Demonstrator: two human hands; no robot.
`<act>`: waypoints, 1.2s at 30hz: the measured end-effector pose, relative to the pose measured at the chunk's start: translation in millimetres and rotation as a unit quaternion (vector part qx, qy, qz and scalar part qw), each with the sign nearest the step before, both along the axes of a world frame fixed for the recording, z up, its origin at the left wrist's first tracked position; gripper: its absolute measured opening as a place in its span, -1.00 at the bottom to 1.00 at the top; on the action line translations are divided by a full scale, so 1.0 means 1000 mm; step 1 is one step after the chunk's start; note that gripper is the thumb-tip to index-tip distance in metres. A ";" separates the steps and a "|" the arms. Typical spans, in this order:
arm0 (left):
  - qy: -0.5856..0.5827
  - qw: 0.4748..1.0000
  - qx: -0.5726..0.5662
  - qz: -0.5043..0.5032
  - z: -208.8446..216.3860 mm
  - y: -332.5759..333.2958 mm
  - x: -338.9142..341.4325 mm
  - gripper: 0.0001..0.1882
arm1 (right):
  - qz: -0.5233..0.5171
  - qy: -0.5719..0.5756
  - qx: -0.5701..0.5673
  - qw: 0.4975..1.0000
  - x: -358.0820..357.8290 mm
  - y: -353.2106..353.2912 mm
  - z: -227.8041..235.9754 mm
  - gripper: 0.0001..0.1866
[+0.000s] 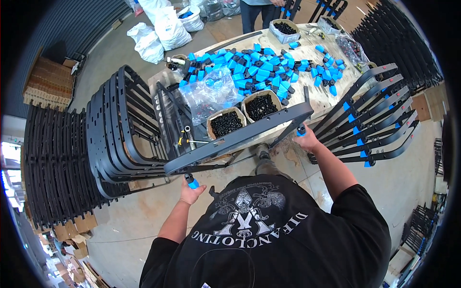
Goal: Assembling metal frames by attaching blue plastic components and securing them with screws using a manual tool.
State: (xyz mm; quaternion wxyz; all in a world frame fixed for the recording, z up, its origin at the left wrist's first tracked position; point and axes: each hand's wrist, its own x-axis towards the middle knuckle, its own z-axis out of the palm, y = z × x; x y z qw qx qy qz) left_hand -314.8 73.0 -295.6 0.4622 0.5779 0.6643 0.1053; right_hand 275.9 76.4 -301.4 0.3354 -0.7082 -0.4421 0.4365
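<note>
A black metal frame with a rounded end bar slants across in front of me, over the table's near edge. At its lower left end my left hand closes round a blue plastic piece with a black top, which sits against the underside of the frame. Near the frame's right end my right hand grips another blue plastic piece; my fingers partly hide it. Whether both pieces are fixed to the frame I cannot tell.
Blue and black pieces are heaped on the table beside a plastic bag and boxes of black fasteners. Similar frames stand stacked at left and right. A person stands beyond the table.
</note>
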 end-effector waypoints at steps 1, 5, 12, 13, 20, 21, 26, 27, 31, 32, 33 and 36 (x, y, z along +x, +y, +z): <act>-0.001 1.000 -0.003 -0.003 -0.005 0.001 -0.002 -0.17 | -0.005 -0.006 -0.001 1.000 -0.002 -0.001 0.002 -0.38; -0.042 0.980 0.187 -0.055 -0.007 0.004 0.004 -0.27 | 0.012 -0.027 -0.078 0.996 0.002 -0.001 0.001 -0.20; 0.007 0.978 0.207 0.003 -0.013 0.006 0.013 -0.33 | 0.004 -0.004 -0.077 0.997 -0.004 0.003 0.013 -0.30; 0.040 0.979 0.200 0.005 -0.014 0.006 0.010 -0.29 | -0.022 0.024 -0.101 0.994 -0.005 0.004 0.016 -0.35; -0.030 0.993 0.110 -0.003 -0.027 0.011 0.001 -0.21 | -0.043 0.003 -0.089 0.995 -0.002 0.003 0.004 -0.28; -0.045 0.992 0.119 0.003 -0.030 0.010 -0.001 -0.21 | -0.053 0.053 -0.117 0.990 -0.001 0.007 -0.003 -0.21; -0.071 0.983 0.162 -0.049 -0.026 0.013 -0.002 -0.22 | -0.027 -0.039 -0.016 0.999 -0.008 0.005 -0.005 -0.45; -0.058 0.989 0.133 -0.043 -0.022 0.015 0.001 -0.24 | -0.021 -0.057 0.012 0.998 -0.011 0.005 -0.001 -0.52; -0.043 0.991 0.112 -0.056 -0.023 0.013 -0.002 -0.25 | -0.041 -0.063 0.163 0.984 -0.010 0.016 -0.043 -0.66; -0.034 0.990 0.114 -0.074 -0.020 0.015 -0.002 -0.25 | -0.048 -0.057 0.162 0.984 -0.009 0.017 -0.047 -0.66; -0.007 0.995 0.083 -0.062 -0.024 0.012 -0.006 -0.23 | -0.049 -0.050 0.162 0.984 -0.008 0.018 -0.050 -0.66; -0.052 0.984 0.158 -0.065 -0.011 0.015 0.013 -0.22 | -0.057 -0.022 0.174 0.983 -0.011 0.018 -0.044 -0.68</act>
